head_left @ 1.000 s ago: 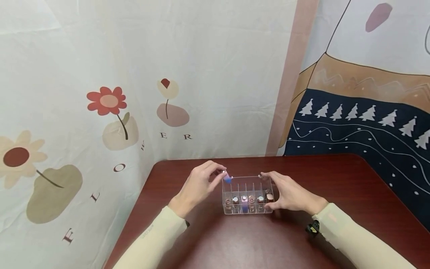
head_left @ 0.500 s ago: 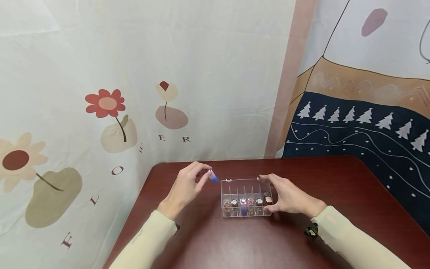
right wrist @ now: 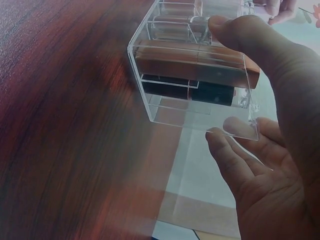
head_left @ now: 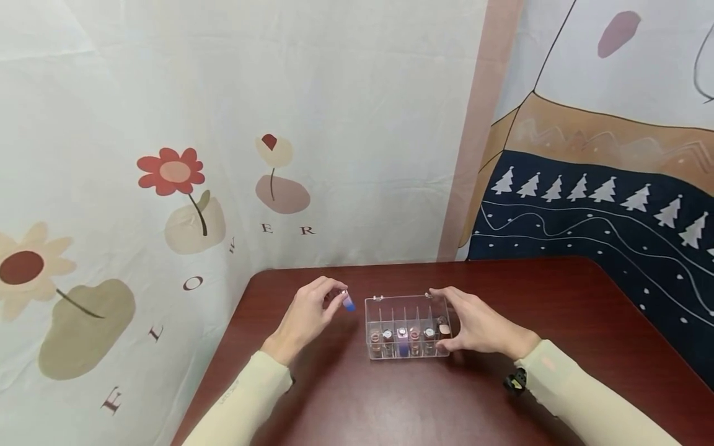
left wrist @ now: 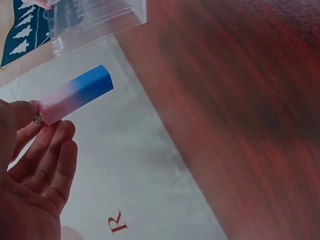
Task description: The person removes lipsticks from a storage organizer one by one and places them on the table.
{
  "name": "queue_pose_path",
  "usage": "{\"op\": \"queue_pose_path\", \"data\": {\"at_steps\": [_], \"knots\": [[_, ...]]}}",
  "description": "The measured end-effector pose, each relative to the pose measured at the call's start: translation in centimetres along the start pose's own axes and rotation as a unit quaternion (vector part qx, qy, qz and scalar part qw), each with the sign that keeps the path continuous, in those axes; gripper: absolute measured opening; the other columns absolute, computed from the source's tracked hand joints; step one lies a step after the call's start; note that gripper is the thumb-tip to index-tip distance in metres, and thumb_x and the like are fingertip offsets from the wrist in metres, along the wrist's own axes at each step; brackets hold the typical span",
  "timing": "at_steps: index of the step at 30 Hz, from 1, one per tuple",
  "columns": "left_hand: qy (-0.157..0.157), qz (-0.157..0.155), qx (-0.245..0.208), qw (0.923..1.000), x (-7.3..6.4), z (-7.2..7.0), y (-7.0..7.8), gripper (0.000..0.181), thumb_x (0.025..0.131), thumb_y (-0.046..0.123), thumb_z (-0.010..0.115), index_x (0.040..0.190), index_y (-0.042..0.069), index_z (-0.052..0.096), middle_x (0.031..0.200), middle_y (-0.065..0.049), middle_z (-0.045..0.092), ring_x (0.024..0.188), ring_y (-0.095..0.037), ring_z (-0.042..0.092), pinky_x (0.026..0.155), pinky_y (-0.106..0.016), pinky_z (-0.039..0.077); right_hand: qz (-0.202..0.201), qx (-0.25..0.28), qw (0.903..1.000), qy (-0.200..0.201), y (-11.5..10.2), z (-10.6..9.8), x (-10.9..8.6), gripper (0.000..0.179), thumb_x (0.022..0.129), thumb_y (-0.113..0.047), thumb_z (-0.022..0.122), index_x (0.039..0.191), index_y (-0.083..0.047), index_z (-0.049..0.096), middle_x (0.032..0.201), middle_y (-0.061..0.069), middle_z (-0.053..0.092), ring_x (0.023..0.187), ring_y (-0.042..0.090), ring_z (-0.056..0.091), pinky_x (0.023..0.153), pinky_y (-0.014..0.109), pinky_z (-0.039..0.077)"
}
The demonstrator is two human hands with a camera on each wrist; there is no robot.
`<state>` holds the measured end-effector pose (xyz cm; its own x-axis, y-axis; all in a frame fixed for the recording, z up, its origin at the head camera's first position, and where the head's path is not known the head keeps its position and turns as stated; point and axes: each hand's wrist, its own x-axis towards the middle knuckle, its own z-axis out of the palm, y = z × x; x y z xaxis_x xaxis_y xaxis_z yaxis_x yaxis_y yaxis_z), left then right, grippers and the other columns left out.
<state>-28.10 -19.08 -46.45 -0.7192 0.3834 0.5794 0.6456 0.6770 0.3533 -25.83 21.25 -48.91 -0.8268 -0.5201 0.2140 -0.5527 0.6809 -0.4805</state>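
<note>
My left hand [head_left: 305, 316] pinches a square lipstick tube [left wrist: 75, 95] between thumb and fingers. It fades from pink to blue and has a small metal ring at its pink end. The tube hangs tilted, blue end down, left of a clear divided organizer [head_left: 409, 358]. Several lipsticks stand in the organizer's front row, one of them a matching pink-and-blue tube [head_left: 403, 345]. My right hand [head_left: 476, 322] grips the organizer's right end, thumb at the front and fingers behind. Through the plastic, the right wrist view shows a copper-brown lipstick [right wrist: 195, 62] and a black tube [right wrist: 205, 93].
The organizer stands on a dark red wooden table [head_left: 390, 402] with a rounded far corner at each side. Behind hangs a pale cloth [head_left: 362, 124] printed with flowers, and a navy cloth [head_left: 558, 223] with white trees at right. A dark band [head_left: 515, 381] sits at the right cuff.
My left hand has moved left from the organizer's back left corner, then slightly down, carrying the pink-and-blue lipstick. The right hand keeps its grip on the organizer.
</note>
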Motion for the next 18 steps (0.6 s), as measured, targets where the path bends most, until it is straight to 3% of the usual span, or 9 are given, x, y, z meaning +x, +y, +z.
{"op": "queue_pose_path", "data": {"at_steps": [18], "knots": [[-0.069,-0.024,0.009,0.9973,-1.6,1.8,-0.7,0.011,0.105,0.012,0.088,0.115,0.011,0.085,0.102,0.003,0.078,0.084,-0.01,0.07,0.077,-0.025,0.062,-0.001,0.001,1.0,0.002,0.0,0.2,-0.1,0.105,0.081,-0.039,0.108,0.166,-0.008,0.054,0.153,0.012,0.071,0.129,0.025,0.074,0.112,0.059,0.066]]}}
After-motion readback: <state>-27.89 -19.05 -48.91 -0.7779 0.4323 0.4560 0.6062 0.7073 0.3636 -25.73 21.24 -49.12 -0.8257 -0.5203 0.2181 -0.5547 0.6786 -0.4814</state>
